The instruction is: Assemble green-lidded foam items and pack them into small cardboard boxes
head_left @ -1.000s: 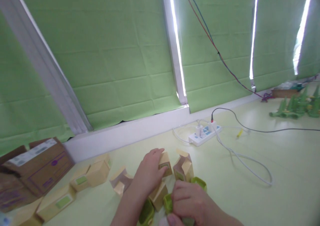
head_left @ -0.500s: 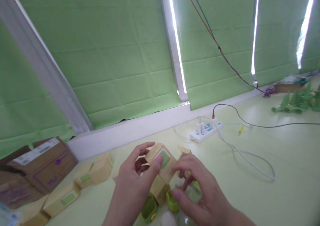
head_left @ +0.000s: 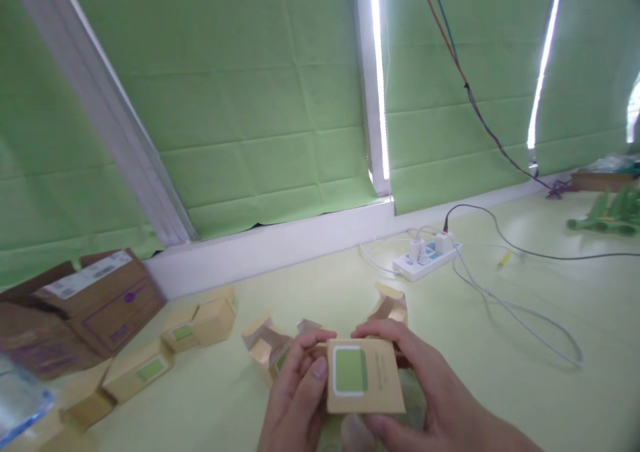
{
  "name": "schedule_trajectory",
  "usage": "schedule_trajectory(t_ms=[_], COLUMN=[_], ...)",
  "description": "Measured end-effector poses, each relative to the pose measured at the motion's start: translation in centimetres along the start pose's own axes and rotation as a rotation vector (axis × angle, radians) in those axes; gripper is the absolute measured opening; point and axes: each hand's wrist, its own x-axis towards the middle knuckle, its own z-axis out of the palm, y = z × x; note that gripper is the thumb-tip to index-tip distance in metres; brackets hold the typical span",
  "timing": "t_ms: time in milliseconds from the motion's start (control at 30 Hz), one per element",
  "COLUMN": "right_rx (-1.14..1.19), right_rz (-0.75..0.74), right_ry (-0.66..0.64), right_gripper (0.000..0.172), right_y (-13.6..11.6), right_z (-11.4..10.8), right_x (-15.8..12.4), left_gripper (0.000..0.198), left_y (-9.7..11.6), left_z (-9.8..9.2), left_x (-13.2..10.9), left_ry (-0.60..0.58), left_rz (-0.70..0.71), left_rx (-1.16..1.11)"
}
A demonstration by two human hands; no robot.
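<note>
Both of my hands hold one small tan carton [head_left: 363,375] with a green label framed in white, lifted off the table and turned face-up toward me. My left hand [head_left: 295,399] grips its left edge, thumb pressed on the front face. My right hand [head_left: 425,392] wraps the top and right side, fingers curled over the upper edge. Behind the held carton, two opened tan cartons stand on the table, one [head_left: 265,349] to the left and one [head_left: 390,305] to the right.
More tan cartons [head_left: 205,322] lie at the left beside a brown shipping box [head_left: 90,305]. A white power strip [head_left: 427,255] with cables sits by the window sill. Green objects [head_left: 607,212] lie far right. A clear blue edge [head_left: 20,399] shows at bottom left.
The carton has come up from the table into both hands and turned label-up toward me. The view has shifted left; the green caps under my hands are hidden now.
</note>
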Motion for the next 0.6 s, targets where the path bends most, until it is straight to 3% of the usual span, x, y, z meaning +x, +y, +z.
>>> schedule_trajectory(t_ms=[267,400,600], right_rx=[0.215,0.175,0.081], right_rz=[0.155,0.116,0.011], right_ry=[-0.069,-0.023,0.015], right_gripper=[0.055,0.046,0.040], right_y=[0.5,0.4,0.2], right_z=[-0.3,-0.5,-0.5], right_x=[-0.7,-0.6,-0.3], left_gripper=[0.036,0.034,0.030], left_y=[-0.7,-0.3,-0.4], left_z=[0.7,1.1,1.7], left_x=[-1.2,-1.6,-1.8], left_ry=[-0.183,-0.235,-0.221], left_rz=[-0.021,-0.006,-0.033], left_rx=[0.012,0.026,0.030])
